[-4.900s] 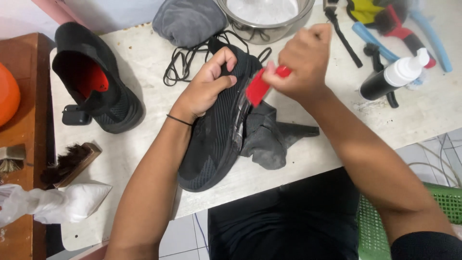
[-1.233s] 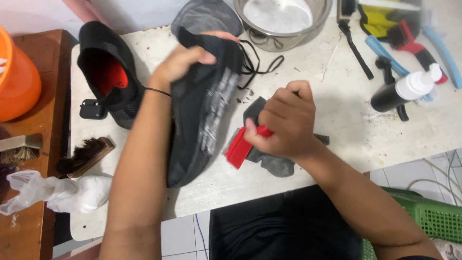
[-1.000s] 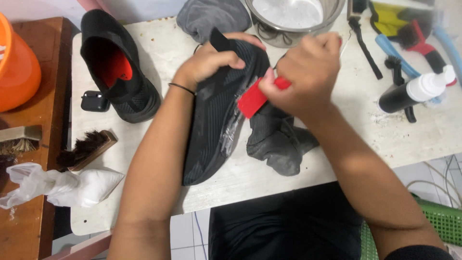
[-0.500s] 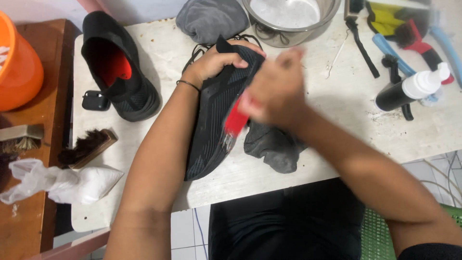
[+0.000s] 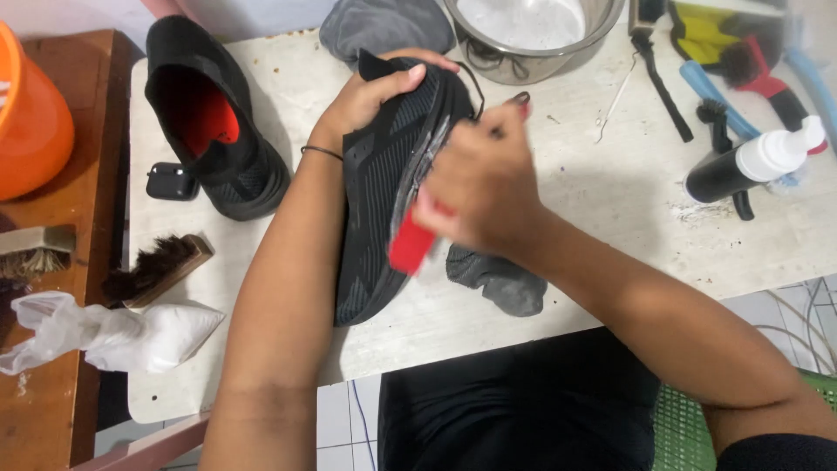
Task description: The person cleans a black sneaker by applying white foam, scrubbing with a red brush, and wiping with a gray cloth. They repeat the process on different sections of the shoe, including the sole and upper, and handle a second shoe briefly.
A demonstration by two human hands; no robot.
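Observation:
My left hand (image 5: pixel 366 96) grips the heel end of a black knit shoe (image 5: pixel 384 192), tipped on its side with the foamy sole edge facing right. Its toe rests on the white table (image 5: pixel 602 218). My right hand (image 5: pixel 479 187) is closed on a red brush (image 5: pixel 408 244) and presses it against the sole edge near the middle of the shoe. A dark grey cloth (image 5: pixel 501 279) lies under my right hand. The shoe's black lace (image 5: pixel 475 87) loops out behind the heel.
The second black shoe (image 5: pixel 214 131) with a red insole stands at the left, by a small black case (image 5: pixel 170 181). A steel bowl (image 5: pixel 532 30), grey rag (image 5: pixel 384 26), several brushes (image 5: pixel 724 74) and a spray bottle (image 5: pixel 750 161) line the back. A wooden brush (image 5: pixel 157 269), white bag (image 5: pixel 122 336) and orange tub (image 5: pixel 30 113) sit left.
My right hand has slid the red brush down along the sole edge toward the toe. My left hand has tilted the shoe more onto its side, showing more of the sole.

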